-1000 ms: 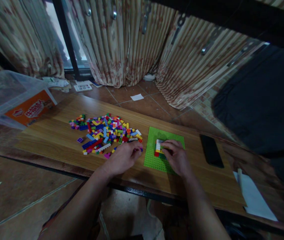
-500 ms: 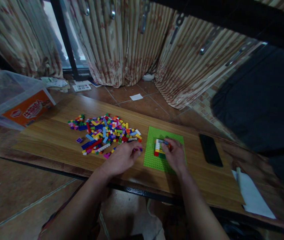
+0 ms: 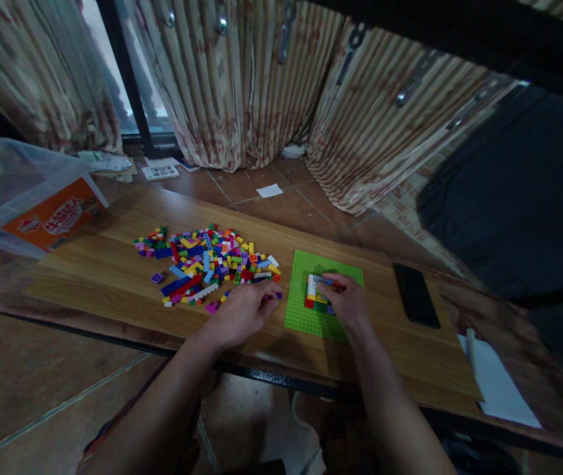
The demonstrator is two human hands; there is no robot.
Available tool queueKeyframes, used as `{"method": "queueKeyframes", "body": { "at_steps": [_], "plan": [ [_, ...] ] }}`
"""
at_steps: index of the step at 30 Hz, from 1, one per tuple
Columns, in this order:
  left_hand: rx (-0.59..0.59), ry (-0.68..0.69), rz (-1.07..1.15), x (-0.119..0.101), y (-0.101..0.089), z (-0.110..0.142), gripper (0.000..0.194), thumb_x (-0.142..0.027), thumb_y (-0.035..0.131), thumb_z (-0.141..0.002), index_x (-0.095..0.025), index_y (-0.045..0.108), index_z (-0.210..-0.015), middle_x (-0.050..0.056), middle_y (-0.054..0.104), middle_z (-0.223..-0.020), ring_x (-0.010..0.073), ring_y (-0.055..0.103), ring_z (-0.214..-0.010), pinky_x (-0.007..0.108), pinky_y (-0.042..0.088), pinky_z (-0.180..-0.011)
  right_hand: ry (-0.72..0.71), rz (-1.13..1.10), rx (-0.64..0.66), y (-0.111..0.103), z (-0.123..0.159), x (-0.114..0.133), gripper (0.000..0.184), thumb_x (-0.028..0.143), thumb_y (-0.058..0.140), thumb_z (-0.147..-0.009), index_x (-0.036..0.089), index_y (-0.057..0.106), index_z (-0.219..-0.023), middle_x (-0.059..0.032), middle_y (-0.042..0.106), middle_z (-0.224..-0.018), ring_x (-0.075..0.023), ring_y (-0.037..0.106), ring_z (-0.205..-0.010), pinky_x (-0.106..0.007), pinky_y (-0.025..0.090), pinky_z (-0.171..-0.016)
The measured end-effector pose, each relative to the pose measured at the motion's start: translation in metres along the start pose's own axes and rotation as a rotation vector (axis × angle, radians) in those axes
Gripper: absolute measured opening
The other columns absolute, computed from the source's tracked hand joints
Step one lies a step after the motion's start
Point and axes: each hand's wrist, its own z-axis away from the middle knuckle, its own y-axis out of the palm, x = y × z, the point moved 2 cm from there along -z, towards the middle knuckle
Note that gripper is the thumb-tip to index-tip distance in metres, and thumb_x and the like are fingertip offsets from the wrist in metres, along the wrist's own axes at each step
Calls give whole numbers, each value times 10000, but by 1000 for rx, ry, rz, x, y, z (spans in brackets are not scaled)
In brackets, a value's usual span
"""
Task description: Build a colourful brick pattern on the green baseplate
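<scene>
My left hand (image 3: 249, 309) hovers over the wooden table, just left of the green baseplate (image 3: 296, 316). Its thumb and fingertips pinch a small purple toy brick (image 3: 278, 295). On the baseplate stands a low brick structure (image 3: 312, 287) with white, yellow, red, green and blue parts. My right hand (image 3: 346, 300) reaches over this structure from the right, its fingers closed at the far edge near a blue piece. Palm and fingers hide the structure's right side. A wide pile of loose toy bricks (image 3: 212, 257) lies left of the baseplate, near my left hand.
A black phone (image 3: 416, 295) lies right of the baseplate. White paper (image 3: 499, 386) with a pen-like stick is at the right end. A clear plastic bin (image 3: 33, 191) with an orange label stands far left. Curtains (image 3: 241, 86) hang behind the wooden table (image 3: 127, 290).
My right hand has shifted slightly on the brick structure, uncovering a purple-blue piece along its near side. My left hand keeps its pinch on the purple brick, almost unmoved.
</scene>
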Motion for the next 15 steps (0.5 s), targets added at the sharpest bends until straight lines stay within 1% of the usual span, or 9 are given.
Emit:
{"method": "queueKeyframes", "body": {
  "at_steps": [6,9,10,12,15],
  "plan": [
    [-25,-23,-7,-5,-6,1,239,-238,472,-900,-192,667,-1030,51,732,-974,197,682,-888,304,513,-792,-103,57,15,-2,2,4,299,457,690,-719,228,753,-901,-73,713,-927,-244,635,-881,-438,496,-839],
    [-44,-15,32,-4,-12,1,249,-251,465,-909,-182,667,-1037,50,736,-939,187,686,-838,287,520,-767,-121,54,4,-3,5,5,316,472,687,-721,236,753,-920,-79,715,-983,-262,623,-969,-459,465,-902],
    [-65,-15,45,-2,-15,1,250,-251,466,-907,-181,667,-1038,49,738,-927,183,687,-823,282,522,-763,-111,32,2,-3,6,6,329,484,682,-724,233,752,-925,-82,716,-1000,-267,619,-989,-459,459,-911],
    [-133,-25,49,4,-23,1,250,-241,471,-899,-180,668,-1040,49,742,-943,181,691,-833,279,524,-777,-24,-69,-27,-5,8,6,377,520,644,-750,211,746,-939,-88,720,-1005,-263,630,-963,-438,474,-875],
    [-241,-66,-7,17,-33,2,259,-243,481,-886,-177,669,-1051,62,740,-1003,202,693,-912,303,524,-832,151,-249,-169,-12,8,5,452,557,567,-799,163,732,-946,-89,731,-929,-235,649,-844,-379,499,-771]
  ]
}}
